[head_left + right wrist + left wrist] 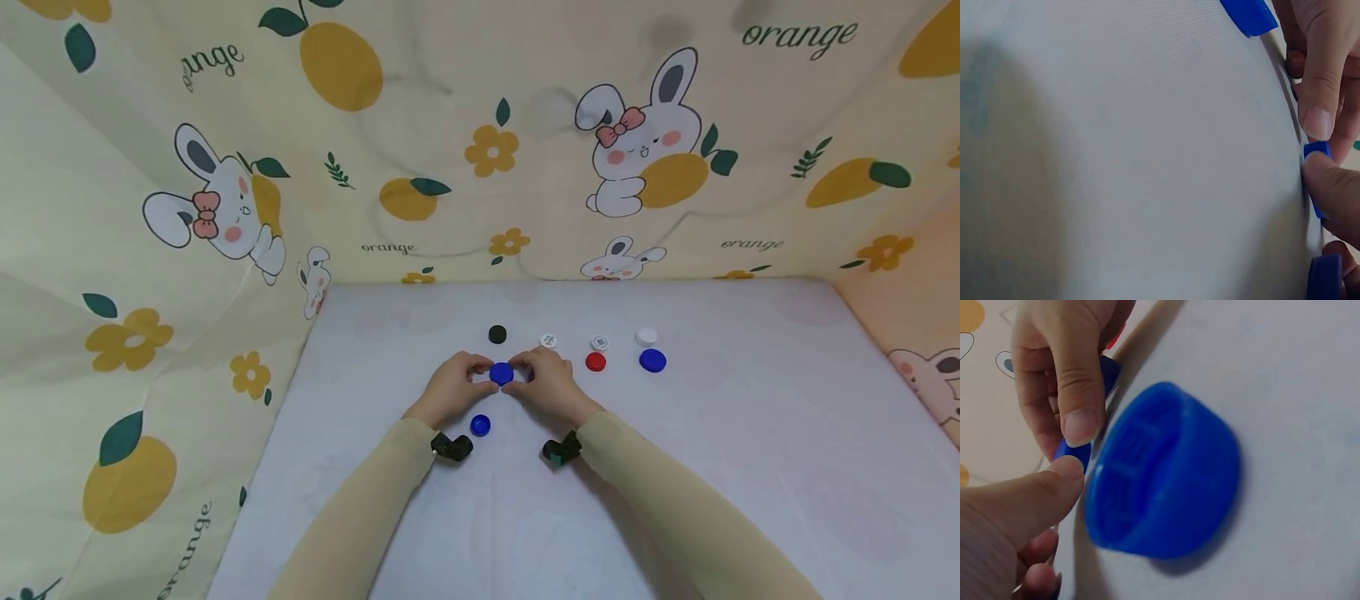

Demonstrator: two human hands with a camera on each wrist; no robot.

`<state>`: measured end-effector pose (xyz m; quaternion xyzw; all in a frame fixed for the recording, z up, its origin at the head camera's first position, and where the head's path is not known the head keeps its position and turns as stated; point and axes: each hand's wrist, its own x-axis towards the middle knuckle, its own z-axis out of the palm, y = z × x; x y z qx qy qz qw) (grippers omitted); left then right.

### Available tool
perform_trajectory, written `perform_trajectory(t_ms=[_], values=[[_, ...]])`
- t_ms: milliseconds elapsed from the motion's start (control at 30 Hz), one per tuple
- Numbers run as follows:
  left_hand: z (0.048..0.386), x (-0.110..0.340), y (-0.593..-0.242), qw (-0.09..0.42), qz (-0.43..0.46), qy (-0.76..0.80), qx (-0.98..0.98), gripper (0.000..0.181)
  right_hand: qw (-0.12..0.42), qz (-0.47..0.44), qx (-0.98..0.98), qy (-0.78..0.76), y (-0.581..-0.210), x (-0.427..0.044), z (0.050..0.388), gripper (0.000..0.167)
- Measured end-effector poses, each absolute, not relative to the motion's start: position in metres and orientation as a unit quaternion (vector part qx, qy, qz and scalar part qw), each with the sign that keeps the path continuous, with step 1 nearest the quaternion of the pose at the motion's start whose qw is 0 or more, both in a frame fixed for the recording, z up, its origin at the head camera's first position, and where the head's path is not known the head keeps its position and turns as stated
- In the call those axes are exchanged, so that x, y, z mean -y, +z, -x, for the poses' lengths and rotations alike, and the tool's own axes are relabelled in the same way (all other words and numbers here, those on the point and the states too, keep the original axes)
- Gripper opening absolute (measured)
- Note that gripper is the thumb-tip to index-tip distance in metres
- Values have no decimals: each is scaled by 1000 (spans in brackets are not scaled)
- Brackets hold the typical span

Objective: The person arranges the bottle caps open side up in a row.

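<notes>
Between the two hands is a blue cap, low over the table or on it. My left hand pinches its left side with thumb and fingers. On the opposite side my right hand pinches the same cap. Another dark blue cap stands on edge beside the right hand's fingers, partly hidden. Nearer the body, a blue cap lies with its hollow side up.
Behind the hands lie a black cap and a white cap. Farther right are a patterned white cap, a red cap, a plain white cap and a blue cap. Printed cloth hangs behind the table.
</notes>
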<state>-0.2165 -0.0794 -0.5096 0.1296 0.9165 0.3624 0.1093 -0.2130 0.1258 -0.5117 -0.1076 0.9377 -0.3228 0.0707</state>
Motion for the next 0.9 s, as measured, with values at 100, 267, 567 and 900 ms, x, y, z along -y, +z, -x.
perform_trajectory(t_ms=[100,267,567,900], values=[[215,77,-510,103,-129,343,-925,40,62,110,-941,-314,-513,-124,212,44],[216,76,-511,99,-131,329,-930,39,54,109,-942,-313,-514,-123,213,41],[217,79,-511,116,-144,339,-923,37,54,117,-950,-283,-511,-123,211,40],[216,78,-511,107,-133,337,-926,35,45,151,-947,-282,-513,-124,215,40]])
